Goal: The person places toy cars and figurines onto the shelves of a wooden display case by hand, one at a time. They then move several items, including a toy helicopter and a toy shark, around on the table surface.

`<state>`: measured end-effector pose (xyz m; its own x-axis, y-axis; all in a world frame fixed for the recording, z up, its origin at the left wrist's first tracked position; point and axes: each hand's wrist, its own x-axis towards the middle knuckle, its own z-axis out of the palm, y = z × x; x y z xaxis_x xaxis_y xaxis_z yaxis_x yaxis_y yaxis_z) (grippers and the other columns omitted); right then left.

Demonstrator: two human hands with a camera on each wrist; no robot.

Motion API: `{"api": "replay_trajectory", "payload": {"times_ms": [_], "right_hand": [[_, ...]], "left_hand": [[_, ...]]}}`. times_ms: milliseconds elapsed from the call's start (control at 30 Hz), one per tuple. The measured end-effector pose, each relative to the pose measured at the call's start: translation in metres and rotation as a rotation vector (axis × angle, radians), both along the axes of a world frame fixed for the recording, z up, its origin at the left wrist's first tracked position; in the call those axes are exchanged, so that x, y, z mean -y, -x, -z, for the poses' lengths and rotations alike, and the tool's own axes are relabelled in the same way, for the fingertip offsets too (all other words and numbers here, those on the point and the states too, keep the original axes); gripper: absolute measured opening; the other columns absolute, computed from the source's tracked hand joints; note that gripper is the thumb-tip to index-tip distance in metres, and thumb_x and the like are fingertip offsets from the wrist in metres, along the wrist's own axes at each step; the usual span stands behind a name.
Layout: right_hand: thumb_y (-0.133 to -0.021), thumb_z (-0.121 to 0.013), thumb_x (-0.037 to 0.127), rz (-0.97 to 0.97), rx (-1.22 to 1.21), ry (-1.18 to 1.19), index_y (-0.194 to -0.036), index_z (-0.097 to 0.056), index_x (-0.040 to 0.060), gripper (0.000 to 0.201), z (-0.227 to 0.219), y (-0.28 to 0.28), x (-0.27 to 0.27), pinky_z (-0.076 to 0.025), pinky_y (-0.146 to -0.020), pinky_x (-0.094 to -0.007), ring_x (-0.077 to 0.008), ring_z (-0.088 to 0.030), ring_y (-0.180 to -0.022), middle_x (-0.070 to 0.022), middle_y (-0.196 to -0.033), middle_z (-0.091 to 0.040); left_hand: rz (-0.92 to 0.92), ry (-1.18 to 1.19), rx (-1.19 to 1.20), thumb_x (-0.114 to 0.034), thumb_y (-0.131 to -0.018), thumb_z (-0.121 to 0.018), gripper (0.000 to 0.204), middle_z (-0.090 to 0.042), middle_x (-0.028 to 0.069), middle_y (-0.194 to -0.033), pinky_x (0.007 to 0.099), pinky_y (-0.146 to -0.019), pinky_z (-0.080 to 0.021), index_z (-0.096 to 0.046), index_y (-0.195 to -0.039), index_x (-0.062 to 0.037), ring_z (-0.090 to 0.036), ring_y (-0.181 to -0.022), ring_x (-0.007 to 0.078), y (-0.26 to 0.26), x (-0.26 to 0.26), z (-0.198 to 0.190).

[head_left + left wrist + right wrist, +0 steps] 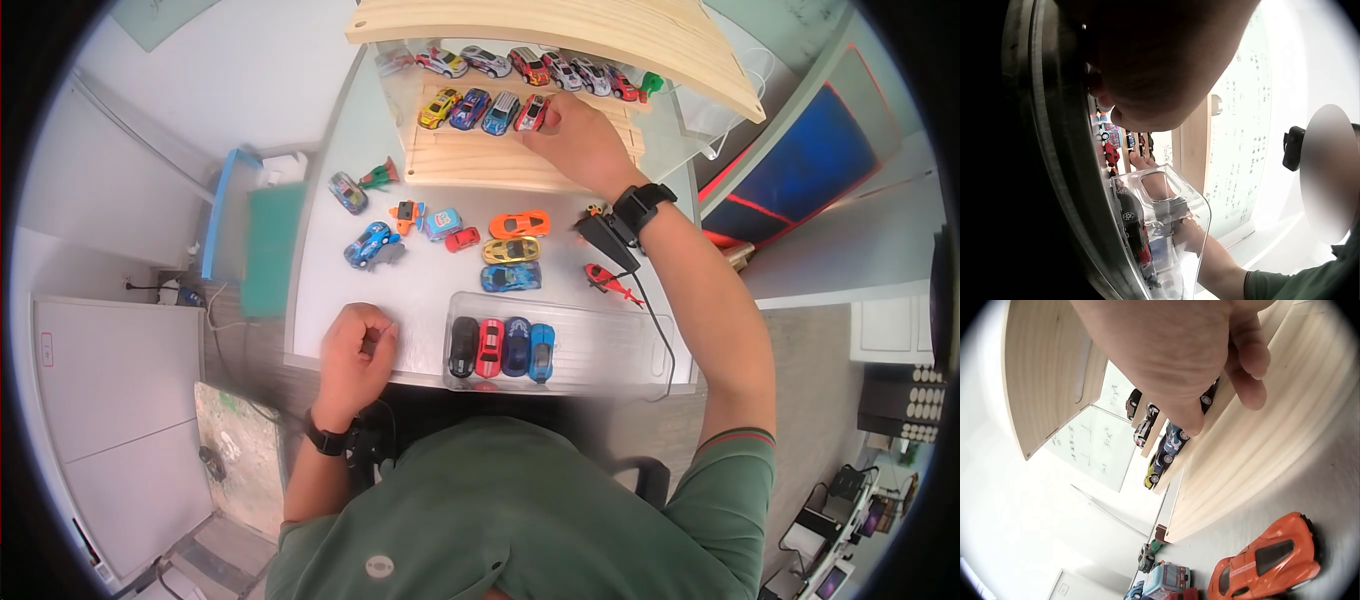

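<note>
My right hand (578, 142) reaches to the lower tier of a wooden display rack (500, 160). Thumb and fingers pinch a red-and-white toy car (531, 112) at the right end of a row there. Beside it stand a light-blue car (500, 114), a purple-blue car (469, 109) and a yellow car (438, 107). The right wrist view has the thumb close by the row, with the hand (1166, 356) hiding most of the pinched car. My left hand (357, 358), loosely curled with nothing in it, is by the table's front edge, left of a clear plastic tray (600, 345).
The tray holds several cars, including a black one (463, 347). Between rack and tray sit an orange car (520, 223), a gold car (511, 250) and a red helicopter (612, 283). More toys lie at left, near a blue car (370, 244). A wooden top panel (560, 35) overhangs the rack.
</note>
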<state>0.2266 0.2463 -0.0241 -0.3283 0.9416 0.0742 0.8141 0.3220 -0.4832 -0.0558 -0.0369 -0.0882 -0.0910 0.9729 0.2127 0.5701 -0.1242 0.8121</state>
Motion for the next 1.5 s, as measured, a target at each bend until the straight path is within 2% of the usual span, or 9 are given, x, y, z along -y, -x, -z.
{"api": "replay_trajectory", "payload": {"times_ms": [67, 867, 933, 967, 1033, 1167, 1367, 1433, 1500], "right_hand": [[-0.091, -0.081, 0.048, -0.017, -0.027, -0.028, -0.098, -0.059, 0.0024, 0.051, 0.003, -0.001, -0.001, -0.054, -0.079, -0.0445, -0.0344, -0.069, -0.089, -0.0169, -0.091, -0.07], [-0.09, -0.082, 0.043, 0.001, -0.025, 0.035, -0.104, -0.061, 0.0011, 0.048, -0.007, 0.001, 0.006, -0.056, -0.081, -0.0444, -0.0349, -0.071, -0.092, -0.0168, -0.095, -0.072], [-0.091, -0.081, 0.042, -0.004, -0.028, 0.03, -0.104, -0.061, 0.0012, 0.048, -0.007, 0.001, 0.005, -0.056, -0.082, -0.0445, -0.0353, -0.071, -0.092, -0.0168, -0.096, -0.072], [-0.091, -0.081, 0.042, -0.009, -0.031, 0.024, -0.104, -0.061, 0.0013, 0.047, -0.007, 0.001, 0.005, -0.056, -0.082, -0.0446, -0.0357, -0.071, -0.092, -0.0169, -0.096, -0.072], [-0.091, -0.081, 0.042, -0.009, -0.018, 0.03, -0.107, -0.062, 0.0007, 0.048, -0.003, 0.0, 0.001, -0.055, -0.084, -0.0432, -0.0347, -0.071, -0.095, -0.0171, -0.1, -0.072], [-0.091, -0.081, 0.042, -0.017, -0.03, -0.013, -0.1, -0.06, 0.0019, 0.046, 0.001, -0.001, 0.001, -0.055, -0.083, -0.0451, -0.0367, -0.071, -0.094, -0.0172, -0.096, -0.072], [-0.091, -0.081, 0.043, -0.018, -0.053, -0.025, -0.101, -0.061, 0.0016, 0.047, 0.005, -0.002, -0.001, -0.055, -0.083, -0.0451, -0.0366, -0.071, -0.093, -0.0172, -0.097, -0.073], [-0.091, -0.08, 0.043, -0.015, -0.054, -0.029, -0.102, -0.061, 0.0017, 0.047, 0.006, -0.002, 0.0, -0.056, -0.082, -0.0451, -0.0367, -0.071, -0.093, -0.0171, -0.097, -0.073], [-0.091, -0.08, 0.043, -0.011, -0.055, -0.033, -0.102, -0.061, 0.0017, 0.047, 0.005, -0.002, 0.0, -0.056, -0.082, -0.0451, -0.0367, -0.071, -0.092, -0.0171, -0.097, -0.073]], "left_hand": [[-0.001, 0.004, -0.002, 0.002, -0.092, -0.074, 0.016, -0.065, 0.0095, -0.095, 0.0302, -0.063, -0.051, -0.06, -0.098, -0.0038, -0.061, -0.072, 0.019, 0.0, 0.0, 0.0], [-0.009, 0.011, 0.015, 0.001, -0.094, -0.074, 0.015, -0.064, 0.0083, -0.094, 0.0288, -0.063, -0.052, -0.061, -0.099, -0.0035, -0.062, -0.073, 0.0166, -0.001, 0.0, 0.001], [0.012, -0.005, 0.022, 0.004, -0.095, -0.073, 0.016, -0.063, 0.0041, -0.098, 0.0234, -0.063, -0.046, -0.061, -0.102, -0.0041, -0.057, -0.075, 0.009, 0.0, 0.001, 0.003], [0.012, -0.005, 0.022, 0.004, -0.095, -0.073, 0.016, -0.063, 0.0041, -0.098, 0.0234, -0.063, -0.046, -0.061, -0.102, -0.0041, -0.057, -0.075, 0.009, 0.0, 0.0, 0.002], [-0.01, 0.019, 0.023, 0.001, -0.094, -0.074, 0.014, -0.064, 0.0084, -0.095, 0.0292, -0.064, -0.052, -0.061, -0.098, -0.0035, -0.062, -0.073, 0.0168, -0.002, 0.0, -0.001], [-0.006, 0.016, 0.017, 0.001, -0.094, -0.074, 0.014, -0.064, 0.0084, -0.094, 0.0293, -0.064, -0.052, -0.061, -0.098, -0.0035, -0.062, -0.073, 0.0168, -0.001, 0.0, 0.001], [-0.009, 0.025, 0.024, 0.001, -0.094, -0.074, 0.015, -0.063, 0.0085, -0.094, 0.0292, -0.064, -0.051, -0.06, -0.098, -0.0035, -0.061, -0.072, 0.0171, 0.0, 0.001, 0.002], [0.025, -0.013, 0.017, 0.004, -0.096, -0.072, 0.016, -0.063, 0.0037, -0.098, 0.0228, -0.062, -0.046, -0.06, -0.102, -0.0039, -0.056, -0.075, 0.0083, 0.002, 0.001, 0.005], [0.024, -0.013, 0.016, 0.004, -0.096, -0.072, 0.016, -0.062, 0.0036, -0.098, 0.0228, -0.063, -0.046, -0.06, -0.102, -0.0038, -0.056, -0.075, 0.0082, 0.002, 0.001, 0.004]]}}
